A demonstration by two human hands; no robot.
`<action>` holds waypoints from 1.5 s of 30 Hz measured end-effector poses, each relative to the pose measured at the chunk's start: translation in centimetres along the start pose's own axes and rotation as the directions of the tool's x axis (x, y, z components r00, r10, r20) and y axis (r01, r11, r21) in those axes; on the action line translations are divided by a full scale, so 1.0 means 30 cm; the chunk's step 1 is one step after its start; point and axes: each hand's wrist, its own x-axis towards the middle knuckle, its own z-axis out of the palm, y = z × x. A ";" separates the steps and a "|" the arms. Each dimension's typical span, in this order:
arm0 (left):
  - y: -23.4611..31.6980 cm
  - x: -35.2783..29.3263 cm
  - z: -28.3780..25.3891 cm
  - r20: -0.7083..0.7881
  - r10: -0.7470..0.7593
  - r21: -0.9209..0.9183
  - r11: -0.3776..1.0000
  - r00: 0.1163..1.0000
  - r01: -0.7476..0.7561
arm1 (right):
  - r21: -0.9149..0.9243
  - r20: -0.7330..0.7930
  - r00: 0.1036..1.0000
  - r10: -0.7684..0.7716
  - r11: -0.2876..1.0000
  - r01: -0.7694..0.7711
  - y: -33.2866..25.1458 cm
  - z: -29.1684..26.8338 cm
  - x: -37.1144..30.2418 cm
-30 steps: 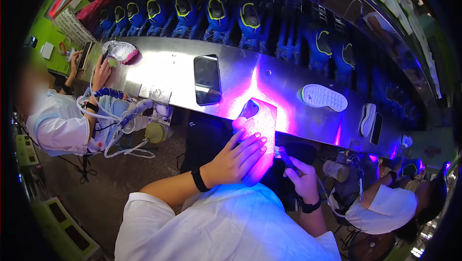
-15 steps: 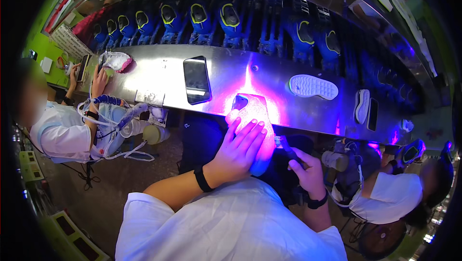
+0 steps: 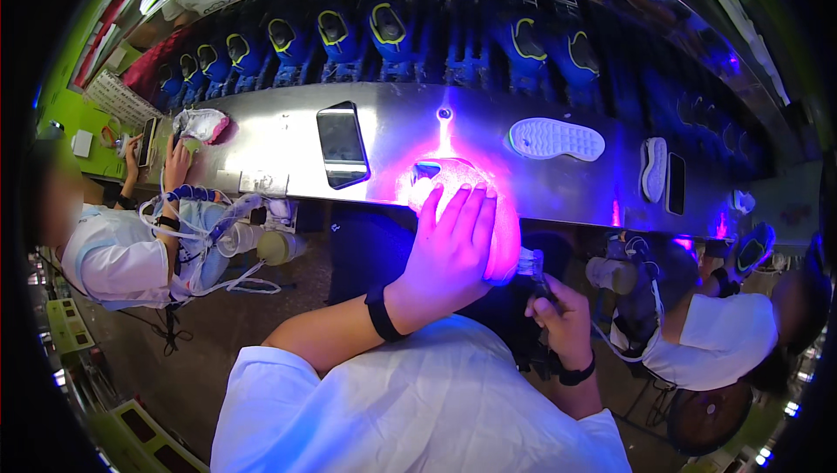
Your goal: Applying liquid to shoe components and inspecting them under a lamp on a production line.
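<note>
A shoe (image 3: 504,242), lit bright pink and violet, lies at the front edge of the metal bench. My left hand (image 3: 453,242) grips it from above, fingers laid across its body. A dark opening shows at its far left end; glare washes out most of its surface. In my right hand (image 3: 562,320) is a brush (image 3: 530,262), fingers closed around its handle. Its pale bristles are at the shoe's right side, near the end closest to me; whether they touch cannot be made out. A white shoe sole (image 3: 556,139) rests on the bench beyond, to the right.
A phone (image 3: 343,145) lies left on the steel bench (image 3: 279,137). Behind it, blue shoes (image 3: 388,33) with yellow collars stand in a row on a rack. Another sole (image 3: 653,170) and dark phone (image 3: 676,183) lie right. Co-workers sit on both sides, the left one with hoses (image 3: 214,251).
My left hand has slid up and right over the shoe, which has tilted with its near end to the right. The brush has moved right and its bristles now show clearly.
</note>
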 end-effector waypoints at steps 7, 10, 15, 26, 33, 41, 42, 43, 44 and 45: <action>0.014 0.142 0.055 -0.029 -0.028 -0.031 0.999 0.999 0.027 | -0.207 -0.255 0.960 -0.115 0.976 0.063 -0.052 -0.015 0.026; -0.001 0.194 0.089 -0.052 -0.027 -0.055 0.998 0.998 0.025 | -0.512 -0.255 0.907 -0.335 0.843 0.167 -0.091 -0.054 0.083; -0.086 0.269 0.097 -0.063 -0.075 -0.131 0.989 0.995 0.066 | -0.777 -0.098 0.895 -0.436 0.596 0.205 -0.235 -0.056 0.197; -0.315 0.339 0.044 0.013 -0.115 -0.244 0.963 0.993 0.115 | -0.779 -0.007 0.840 -0.543 0.530 0.336 -0.284 0.034 0.469; -0.479 0.264 -0.018 0.346 0.029 -0.042 0.999 0.938 -0.015 | -0.105 -0.113 0.979 -0.167 0.982 0.155 -0.129 0.056 0.488; -0.417 0.095 -0.087 0.262 0.082 -0.411 0.911 0.962 0.034 | -0.453 -0.030 0.952 -0.305 0.853 0.259 -0.398 0.044 0.402; -0.398 0.076 -0.087 0.181 0.133 -0.507 0.862 0.975 -0.023 | -0.401 0.003 0.936 -0.353 0.857 0.324 -0.422 0.061 0.396; -0.378 0.056 -0.093 0.096 0.174 -0.593 0.801 0.980 -0.084 | -0.398 -0.004 0.932 -0.363 0.855 0.331 -0.425 0.063 0.372; -0.344 0.047 -0.140 0.180 0.164 -0.610 0.792 0.970 -0.021 | -0.396 0.020 0.939 -0.343 0.860 0.322 -0.422 0.064 0.354; -0.325 0.036 -0.161 0.176 0.171 -0.606 0.795 0.969 -0.030 | -0.394 0.045 0.946 -0.321 0.864 0.312 -0.421 0.066 0.338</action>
